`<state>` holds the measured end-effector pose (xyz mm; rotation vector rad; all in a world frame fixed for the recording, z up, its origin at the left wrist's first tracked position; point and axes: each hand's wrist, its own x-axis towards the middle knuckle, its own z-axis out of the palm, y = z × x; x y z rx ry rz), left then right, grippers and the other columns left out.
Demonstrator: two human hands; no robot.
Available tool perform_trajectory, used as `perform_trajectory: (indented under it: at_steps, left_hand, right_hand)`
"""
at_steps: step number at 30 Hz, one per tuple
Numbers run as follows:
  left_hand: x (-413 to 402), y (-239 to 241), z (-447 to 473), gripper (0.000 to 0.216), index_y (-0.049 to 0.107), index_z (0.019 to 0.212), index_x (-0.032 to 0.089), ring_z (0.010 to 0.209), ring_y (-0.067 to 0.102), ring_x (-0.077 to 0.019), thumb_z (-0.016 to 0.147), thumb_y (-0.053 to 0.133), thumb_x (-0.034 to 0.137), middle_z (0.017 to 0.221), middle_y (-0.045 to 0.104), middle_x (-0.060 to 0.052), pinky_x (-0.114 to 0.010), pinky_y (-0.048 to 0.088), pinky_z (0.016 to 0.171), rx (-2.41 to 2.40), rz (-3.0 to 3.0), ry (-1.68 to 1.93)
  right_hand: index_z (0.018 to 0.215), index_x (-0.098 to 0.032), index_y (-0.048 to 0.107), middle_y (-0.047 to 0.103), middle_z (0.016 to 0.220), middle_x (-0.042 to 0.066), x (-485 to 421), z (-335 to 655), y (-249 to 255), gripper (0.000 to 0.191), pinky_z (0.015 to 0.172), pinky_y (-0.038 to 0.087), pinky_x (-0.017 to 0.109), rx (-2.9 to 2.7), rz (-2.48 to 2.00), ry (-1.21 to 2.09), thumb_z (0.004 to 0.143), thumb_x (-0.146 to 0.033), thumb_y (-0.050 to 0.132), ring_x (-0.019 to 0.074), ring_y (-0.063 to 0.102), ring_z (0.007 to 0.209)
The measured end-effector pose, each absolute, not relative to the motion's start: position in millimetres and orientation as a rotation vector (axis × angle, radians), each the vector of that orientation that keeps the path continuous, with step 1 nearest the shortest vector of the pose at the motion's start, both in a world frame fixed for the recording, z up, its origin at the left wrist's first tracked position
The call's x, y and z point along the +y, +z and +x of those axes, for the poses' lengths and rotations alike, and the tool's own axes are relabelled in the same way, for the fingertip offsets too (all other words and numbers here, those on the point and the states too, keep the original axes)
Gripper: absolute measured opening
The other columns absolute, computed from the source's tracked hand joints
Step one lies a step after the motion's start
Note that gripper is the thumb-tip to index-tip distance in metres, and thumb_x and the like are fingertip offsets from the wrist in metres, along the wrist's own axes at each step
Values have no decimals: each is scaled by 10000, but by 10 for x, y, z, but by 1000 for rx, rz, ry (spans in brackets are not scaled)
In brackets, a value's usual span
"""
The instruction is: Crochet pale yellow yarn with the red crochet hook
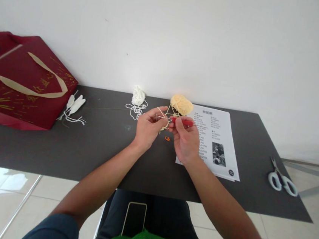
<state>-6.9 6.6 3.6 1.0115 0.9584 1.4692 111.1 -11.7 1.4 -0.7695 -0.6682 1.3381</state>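
My right hand [186, 139] is closed round the red handle of a crochet hook [183, 121], whose metal shaft points left toward my other hand. Pale yellow yarn [161, 113] passes over the fingers of my left hand [148, 128], which pinches it close to the hook's tip. Any small stitched piece between the fingers is mostly hidden. Behind the hands sits a pale yellow yarn ball [182, 104], with loose strands running down to them. An orange stitch marker [167, 138] lies on the dark table just below the hands.
Printed pattern sheets [229, 157] lie under and beside my right forearm. Scissors [281, 180] rest near the table's right edge. White yarn [138, 96] stands by the wall. White finished pieces [76, 104] lie beside a red gift bag [35, 80] on the left.
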Motion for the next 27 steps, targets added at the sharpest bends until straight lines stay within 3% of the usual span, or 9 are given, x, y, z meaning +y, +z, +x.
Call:
perform_trajectory:
  at_steps: [7,12,20,27]
  left_hand:
    - [85,26,-67,483,736,1191,222,703,621,-86,713,792,179,811,712,28,-240,496,719,907,929,1461]
    - [102,18,-68,457,746,1133,191,690,626,-87,684,831,189,797,721,16,-248,484,726,843,755,1406]
    - [104,36,-71,503,729,1135,157,738,649,-94,649,860,165,787,711,12,-251,483,769,798,598,1394]
    - [113,56,-78,480,728,1121,152,742,650,-94,656,847,150,826,729,-5,-244,488,758,771,555,1371]
  right_hand:
    - [901,-255,695,769,941,-10,-134,1107,-8,163,704,594,283,-827,-861,1134,843,-378,785,112,670,716]
    - [964,-287,768,785,980,11,-212,1104,-15,122,778,605,307,-953,-983,958,856,-343,780,135,718,767]
    - [978,-361,815,779,1093,7,-250,1121,-58,143,1050,581,413,-1145,-977,791,854,-300,777,214,718,1043]
    - [975,-384,819,780,1145,-4,-261,1135,-73,171,1047,593,435,-1213,-955,796,856,-272,768,220,726,1050]
